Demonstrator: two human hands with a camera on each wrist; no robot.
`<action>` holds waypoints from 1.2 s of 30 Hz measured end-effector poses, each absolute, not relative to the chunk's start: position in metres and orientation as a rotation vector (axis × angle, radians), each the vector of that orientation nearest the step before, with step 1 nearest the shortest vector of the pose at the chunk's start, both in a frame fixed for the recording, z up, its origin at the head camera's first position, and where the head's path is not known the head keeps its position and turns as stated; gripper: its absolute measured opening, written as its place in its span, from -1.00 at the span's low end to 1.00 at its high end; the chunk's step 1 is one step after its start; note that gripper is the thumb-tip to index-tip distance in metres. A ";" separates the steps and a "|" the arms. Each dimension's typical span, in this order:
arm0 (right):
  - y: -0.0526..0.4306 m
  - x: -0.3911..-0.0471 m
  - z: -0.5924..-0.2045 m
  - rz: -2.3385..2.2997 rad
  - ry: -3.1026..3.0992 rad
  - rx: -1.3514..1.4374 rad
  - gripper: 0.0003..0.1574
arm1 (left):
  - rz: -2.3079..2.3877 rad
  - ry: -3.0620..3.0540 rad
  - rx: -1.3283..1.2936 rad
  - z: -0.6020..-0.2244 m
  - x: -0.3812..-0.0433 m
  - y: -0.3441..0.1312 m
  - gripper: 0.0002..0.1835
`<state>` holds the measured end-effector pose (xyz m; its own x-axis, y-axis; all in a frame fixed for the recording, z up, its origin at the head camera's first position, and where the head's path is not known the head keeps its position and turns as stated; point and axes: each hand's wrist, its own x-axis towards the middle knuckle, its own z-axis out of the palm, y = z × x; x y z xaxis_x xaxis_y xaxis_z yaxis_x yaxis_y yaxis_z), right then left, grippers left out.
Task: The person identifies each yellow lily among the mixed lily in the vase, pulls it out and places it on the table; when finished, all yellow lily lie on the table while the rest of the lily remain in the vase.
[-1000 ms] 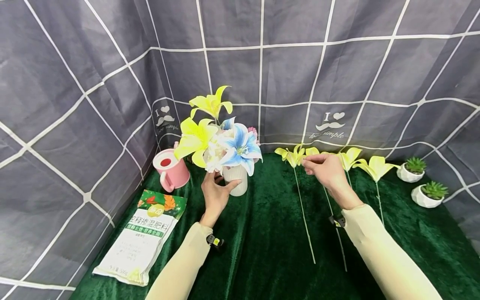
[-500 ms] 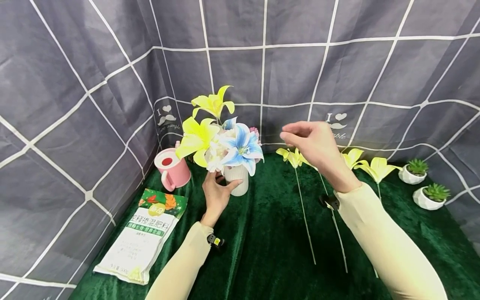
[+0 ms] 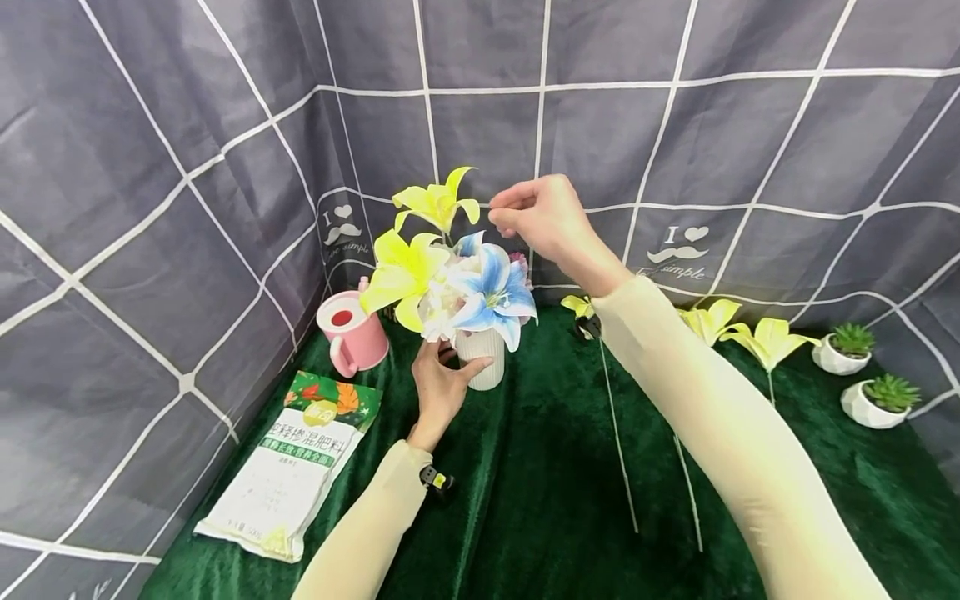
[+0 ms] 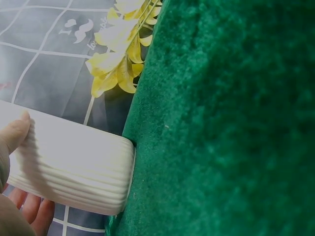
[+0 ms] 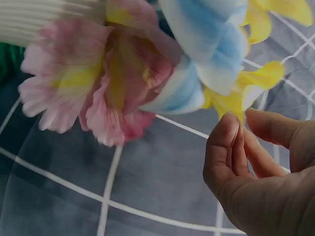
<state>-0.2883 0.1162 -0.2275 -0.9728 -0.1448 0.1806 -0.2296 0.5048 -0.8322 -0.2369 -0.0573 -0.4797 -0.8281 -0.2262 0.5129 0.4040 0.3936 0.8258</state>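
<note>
Gripping the white vase (image 3: 488,372) within the left hand (image 3: 438,393), holding the right hand (image 3: 551,221) relaxed, with nothing visible in it, just beside the upper yellow lily (image 3: 440,202), and perhaps risking a snag or a topple by brushing past or loosening that left grip.

- Flat white-and-green plastic bag (image 3: 288,479), near side and left of the left hand's (image 3: 441,385) grip: large dark characters, "释掺混肥料" legible; its lower, smaller print is too blurred.
- Grey cloth backdrop (image 3: 600,133) with white grid lines: white "I", heart, moustache and "simple", printed behind and left of that grip, and again well right of it.
</note>
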 end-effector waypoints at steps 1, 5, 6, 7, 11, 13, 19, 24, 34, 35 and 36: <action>0.113 -0.295 -0.227 1.476 -2.663 0.323 -0.79 | -1.463 -2.094 -0.153 -0.479 -0.237 -0.057 -0.23; 0.102 -0.315 -0.228 1.410 -2.705 0.329 -0.77 | -1.467 -2.100 -0.158 -0.478 -0.238 -0.054 -0.27; 0.100 -0.318 -0.229 1.392 -2.715 0.339 -0.76 | -1.466 -2.102 -0.157 -0.478 -0.238 -0.053 -0.27; 0.098 -0.321 -0.230 1.388 -2.723 0.353 -0.75 | -1.467 -2.104 -0.155 -0.478 -0.238 -0.053 -0.28; 0.091 -0.326 -0.234 1.390 -2.771 0.441 -0.76 | -1.469 -2.100 -0.156 -0.478 -0.237 -0.051 -0.27; 0.088 -0.326 -0.236 1.395 -2.807 0.493 -0.83 | -1.471 -2.095 -0.161 -0.478 -0.237 -0.051 -0.26; 0.084 -0.329 -0.242 1.353 -2.871 0.570 -0.91 | -1.470 -2.077 -0.169 -0.478 -0.238 -0.052 -0.26; 0.081 -0.329 -0.247 1.455 -2.902 0.563 -0.74 | -1.450 -2.084 -0.167 -0.480 -0.238 -0.053 -0.27; 0.073 -0.331 -0.256 1.423 -2.899 0.635 -0.79 | -1.470 -2.117 -0.117 -0.479 -0.236 -0.058 -0.24; 0.073 -0.331 -0.257 1.414 -2.895 0.642 -0.79 | -1.468 -2.120 -0.115 -0.479 -0.236 -0.058 -0.24; 0.072 -0.332 -0.257 1.404 -2.894 0.644 -0.81 | -1.467 -2.120 -0.116 -0.479 -0.236 -0.059 -0.23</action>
